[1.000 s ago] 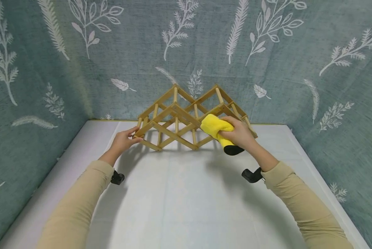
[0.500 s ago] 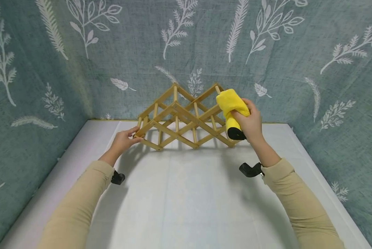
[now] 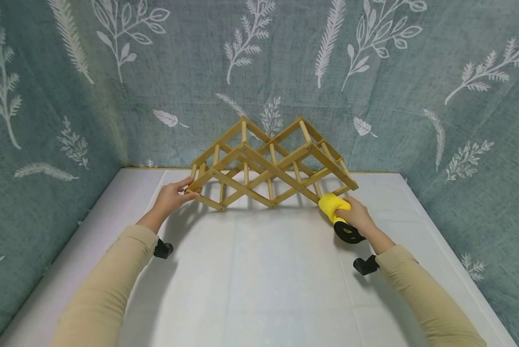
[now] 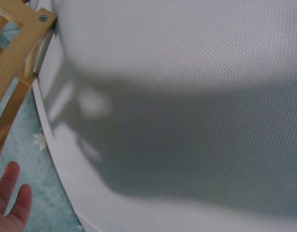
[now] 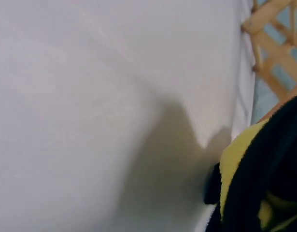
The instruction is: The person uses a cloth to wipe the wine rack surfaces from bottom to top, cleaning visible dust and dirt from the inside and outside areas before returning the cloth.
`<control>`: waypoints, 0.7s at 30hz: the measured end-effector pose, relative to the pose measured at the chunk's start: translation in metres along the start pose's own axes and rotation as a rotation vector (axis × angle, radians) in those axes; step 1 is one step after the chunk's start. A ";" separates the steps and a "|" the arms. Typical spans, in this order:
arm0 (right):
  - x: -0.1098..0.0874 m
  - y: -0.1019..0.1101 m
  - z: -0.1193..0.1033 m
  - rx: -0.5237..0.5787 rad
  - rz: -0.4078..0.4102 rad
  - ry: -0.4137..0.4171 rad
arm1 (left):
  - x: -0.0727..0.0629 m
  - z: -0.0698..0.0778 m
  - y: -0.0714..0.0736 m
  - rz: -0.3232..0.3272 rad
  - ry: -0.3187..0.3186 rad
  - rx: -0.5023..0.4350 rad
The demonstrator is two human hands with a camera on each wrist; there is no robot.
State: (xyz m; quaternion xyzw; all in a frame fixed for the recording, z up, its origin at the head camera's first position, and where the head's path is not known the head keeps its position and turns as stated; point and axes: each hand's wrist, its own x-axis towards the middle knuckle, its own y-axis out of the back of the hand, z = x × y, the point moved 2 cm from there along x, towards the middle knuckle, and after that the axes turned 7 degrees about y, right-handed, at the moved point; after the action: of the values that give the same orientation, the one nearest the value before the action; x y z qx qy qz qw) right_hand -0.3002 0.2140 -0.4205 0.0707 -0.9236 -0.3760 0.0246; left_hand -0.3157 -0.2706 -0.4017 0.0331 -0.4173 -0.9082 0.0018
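Note:
A folding wooden wine rack [image 3: 260,158] with crossed slats and round dowels stands spread out at the back of the white table. At its left end my left hand [image 3: 169,198] grips the lower corner between thumb and fingers. My right hand [image 3: 357,215] holds a bunched yellow cloth [image 3: 332,205] with a black edge against the rack's lower front right corner, which it covers. In the right wrist view the cloth [image 5: 235,152] fills the lower right and hides the fingers. In the left wrist view two fingertips [image 4: 7,186] show below a slat of the rack [image 4: 15,55].
The white tabletop [image 3: 259,270] stretches in front of the rack. Green fabric [image 3: 190,62] with white leaf prints rises close behind it and along both sides. A black wrist mount [image 3: 163,248] sits at the left cuff, another mount [image 3: 365,265] at the right.
My right hand first went up and right with the cloth, near the rack's right upper part, then came down to its lower right corner. The left hand and rack stayed put.

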 end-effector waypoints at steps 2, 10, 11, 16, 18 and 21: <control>0.007 -0.006 0.000 0.006 -0.001 -0.008 | 0.000 0.000 -0.001 -0.003 -0.001 0.001; 0.014 -0.020 -0.048 0.072 -0.011 0.079 | -0.001 -0.001 0.000 0.000 -0.006 -0.035; 0.014 -0.021 -0.056 0.078 -0.012 0.088 | -0.001 0.000 0.000 -0.001 -0.007 -0.036; 0.017 -0.028 -0.104 0.150 0.001 0.147 | -0.001 0.000 -0.001 0.000 -0.007 -0.030; 0.019 -0.032 -0.123 0.182 0.015 0.175 | -0.001 0.000 -0.001 0.003 -0.010 -0.025; 0.024 -0.036 -0.151 0.199 0.030 0.207 | -0.001 0.001 -0.001 0.004 -0.009 -0.021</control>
State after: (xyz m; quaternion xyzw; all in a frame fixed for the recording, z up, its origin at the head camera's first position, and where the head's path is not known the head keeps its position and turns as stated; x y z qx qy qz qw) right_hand -0.3046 0.0805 -0.3374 0.0972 -0.9498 -0.2726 0.1184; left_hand -0.3147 -0.2693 -0.4019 0.0280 -0.4076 -0.9127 0.0018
